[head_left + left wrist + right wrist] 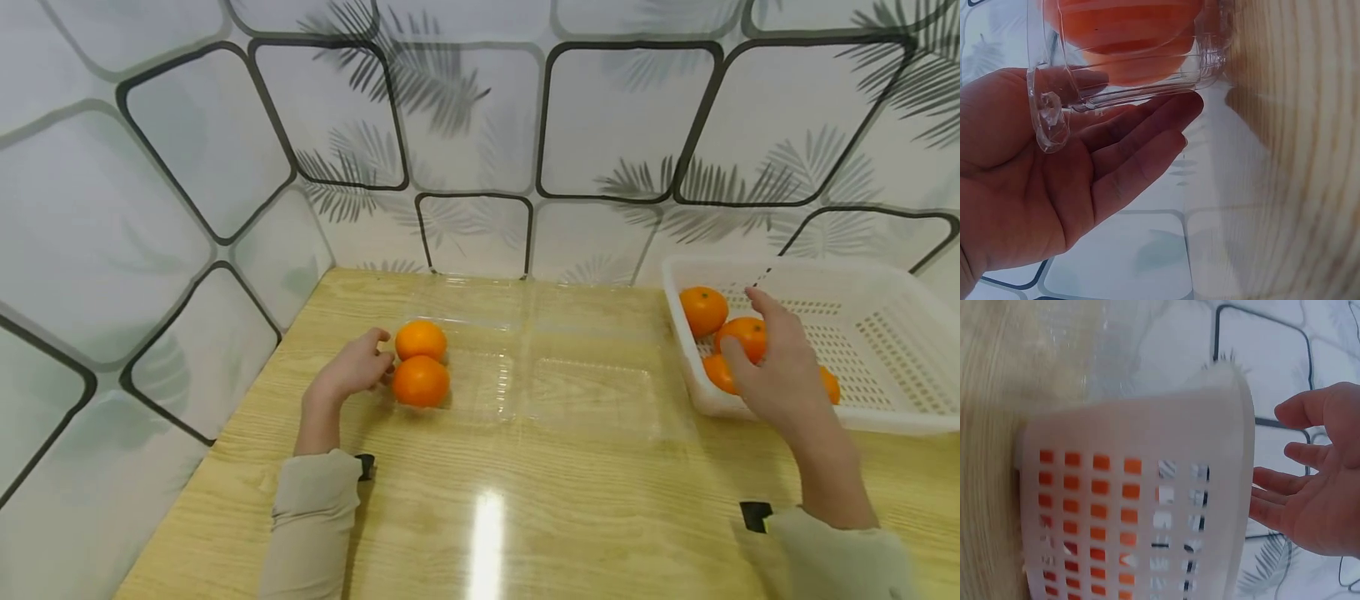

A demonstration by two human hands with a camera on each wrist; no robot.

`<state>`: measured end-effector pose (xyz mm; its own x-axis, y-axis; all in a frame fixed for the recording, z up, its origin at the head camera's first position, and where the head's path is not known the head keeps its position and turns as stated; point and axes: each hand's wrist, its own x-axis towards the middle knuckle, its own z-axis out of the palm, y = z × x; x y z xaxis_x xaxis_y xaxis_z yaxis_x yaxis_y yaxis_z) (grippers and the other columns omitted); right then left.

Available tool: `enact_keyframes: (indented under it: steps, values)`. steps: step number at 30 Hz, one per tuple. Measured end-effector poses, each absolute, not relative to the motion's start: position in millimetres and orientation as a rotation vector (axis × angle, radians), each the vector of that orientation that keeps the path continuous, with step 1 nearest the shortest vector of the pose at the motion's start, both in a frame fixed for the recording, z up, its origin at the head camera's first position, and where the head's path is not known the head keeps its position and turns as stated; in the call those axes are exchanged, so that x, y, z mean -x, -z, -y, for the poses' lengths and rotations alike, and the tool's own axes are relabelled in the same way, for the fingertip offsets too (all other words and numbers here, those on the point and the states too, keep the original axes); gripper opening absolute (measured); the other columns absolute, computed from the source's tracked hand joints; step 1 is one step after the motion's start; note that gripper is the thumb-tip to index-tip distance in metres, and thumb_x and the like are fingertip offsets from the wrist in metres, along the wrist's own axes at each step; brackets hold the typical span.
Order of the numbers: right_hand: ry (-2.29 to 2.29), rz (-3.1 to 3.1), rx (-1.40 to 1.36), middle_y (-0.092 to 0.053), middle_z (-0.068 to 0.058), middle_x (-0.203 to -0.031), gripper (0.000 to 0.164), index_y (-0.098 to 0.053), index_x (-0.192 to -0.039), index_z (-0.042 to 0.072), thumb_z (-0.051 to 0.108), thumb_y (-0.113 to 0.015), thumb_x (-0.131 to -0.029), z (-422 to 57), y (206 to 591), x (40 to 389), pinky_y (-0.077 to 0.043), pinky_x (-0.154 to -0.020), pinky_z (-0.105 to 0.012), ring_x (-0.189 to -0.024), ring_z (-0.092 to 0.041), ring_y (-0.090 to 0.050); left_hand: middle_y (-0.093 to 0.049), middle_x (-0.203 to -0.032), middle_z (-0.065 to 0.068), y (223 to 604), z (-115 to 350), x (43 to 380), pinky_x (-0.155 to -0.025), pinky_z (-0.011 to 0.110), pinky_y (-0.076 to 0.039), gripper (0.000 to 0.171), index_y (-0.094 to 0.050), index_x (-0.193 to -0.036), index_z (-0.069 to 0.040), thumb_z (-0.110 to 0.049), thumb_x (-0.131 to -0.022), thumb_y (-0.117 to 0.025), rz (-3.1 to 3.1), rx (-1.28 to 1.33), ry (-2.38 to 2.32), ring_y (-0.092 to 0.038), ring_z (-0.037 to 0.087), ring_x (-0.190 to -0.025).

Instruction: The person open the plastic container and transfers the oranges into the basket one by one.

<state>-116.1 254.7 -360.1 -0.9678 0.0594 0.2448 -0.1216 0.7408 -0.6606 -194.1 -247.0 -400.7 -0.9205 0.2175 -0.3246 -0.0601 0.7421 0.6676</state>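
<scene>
Two oranges (420, 382) sit one behind the other at the left side of a clear plastic box (501, 387). My left hand (358, 364) is at the box's left side, fingers loosely extended. In the left wrist view the left hand (1085, 162) lies along the outer wall of the clear box (1141, 97), with orange fruit (1129, 25) showing through it. My right hand (780, 367) is over the near left part of a white basket (892, 421) with several oranges (703, 311). In the right wrist view the right hand (1316, 481) has spread fingers above the basket's rim (1244, 456).
A second clear plastic box (592, 400) stands between the first box and the basket, on the wooden table (570, 508). A patterned wall covering (472, 125) rises behind the table and along its left side.
</scene>
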Motion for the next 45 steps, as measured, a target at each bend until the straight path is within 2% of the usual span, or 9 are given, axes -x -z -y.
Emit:
enact_keyframes:
  steps: [4, 8, 11, 16, 24, 31, 36, 45]
  values:
    - [-1.078, 2.691, -0.153, -0.013, -0.033, -0.158, 0.068, -0.013, -0.159, 0.005, 0.016, -0.049, -0.103, -239, 367, 120, -0.012, -0.109, -0.073, -0.142, -0.056, -0.013, -0.063, -0.119, 0.027, 400, 248, 194, -0.072, 0.034, -0.052, 0.049, -0.029, -0.148, 0.005, -0.015, -0.104, -0.038, -2.554, -0.123, -1.011, -0.067, 0.029, -0.093]
    - [-1.063, 2.691, -0.253, -0.013, -0.034, -0.157, 0.07, -0.01, -0.159, 0.003, 0.02, -0.049, -0.104, -226, 373, 122, -0.014, -0.108, -0.074, -0.141, -0.056, -0.015, -0.063, -0.117, 0.026, 398, 248, 193, -0.071, 0.035, -0.052, 0.05, -0.029, -0.148, 0.006, -0.014, -0.103, -0.039, -2.546, -0.12, -1.018, -0.066, 0.029, -0.091]
    - [-1.052, 2.723, -0.294, -0.009, -0.031, -0.159, 0.072, -0.008, -0.16, 0.007, 0.028, -0.05, -0.105, -217, 375, 121, -0.015, -0.105, -0.076, -0.142, -0.056, -0.012, -0.063, -0.114, 0.024, 396, 247, 192, -0.071, 0.035, -0.052, 0.05, -0.029, -0.148, 0.006, -0.014, -0.103, -0.039, -2.537, -0.114, -1.031, -0.065, 0.03, -0.09]
    - [-1.002, 2.798, -0.362, 0.0, -0.028, -0.162, 0.075, -0.005, -0.161, 0.012, 0.036, -0.048, -0.105, -204, 380, 122, -0.01, -0.105, -0.077, -0.145, -0.054, 0.0, -0.064, -0.113, 0.024, 397, 247, 193, -0.072, 0.036, -0.053, 0.049, -0.03, -0.147, 0.006, -0.013, -0.103, -0.039, -2.543, -0.113, -1.029, -0.065, 0.03, -0.091]
    - [-0.924, 2.914, -0.426, 0.006, -0.024, -0.163, 0.078, -0.004, -0.161, 0.013, 0.043, -0.048, -0.104, -179, 382, 124, -0.005, -0.107, -0.076, -0.146, -0.054, 0.004, -0.063, -0.113, 0.024, 398, 247, 192, -0.07, 0.035, -0.052, 0.049, -0.032, -0.147, 0.005, -0.014, -0.103, -0.04, -2.53, -0.114, -1.047, -0.064, 0.028, -0.088]
    - [-0.786, 2.968, -0.497, 0.003, -0.024, -0.164, 0.08, -0.007, -0.161, 0.013, 0.048, -0.048, -0.102, -151, 379, 129, -0.014, -0.109, -0.073, -0.148, -0.048, -0.001, -0.063, -0.109, 0.022, 397, 249, 192, -0.07, 0.034, -0.051, 0.047, -0.032, -0.147, 0.004, -0.013, -0.103, -0.038, -2.525, -0.106, -1.052, -0.061, 0.028, -0.084]
    - [-0.801, 2.986, -0.55, 0.004, -0.023, -0.164, 0.079, -0.007, -0.161, 0.014, 0.049, -0.047, -0.103, -127, 378, 134, -0.012, -0.11, -0.072, -0.149, -0.047, 0.001, -0.063, -0.107, 0.021, 397, 251, 192, -0.069, 0.03, -0.05, 0.047, -0.033, -0.146, 0.004, -0.014, -0.103, -0.039, -2.521, -0.097, -1.054, -0.062, 0.028, -0.086]
    - [-0.862, 2.98, -0.646, 0.005, -0.017, -0.165, 0.078, -0.006, -0.161, 0.02, 0.051, -0.046, -0.102, -86, 383, 139, -0.009, -0.113, -0.068, -0.15, -0.042, 0.005, -0.064, -0.106, 0.022, 398, 253, 194, -0.074, 0.033, -0.053, 0.046, -0.036, -0.144, 0.006, -0.013, -0.102, -0.04, -2.545, -0.121, -1.047, -0.062, 0.026, -0.081]
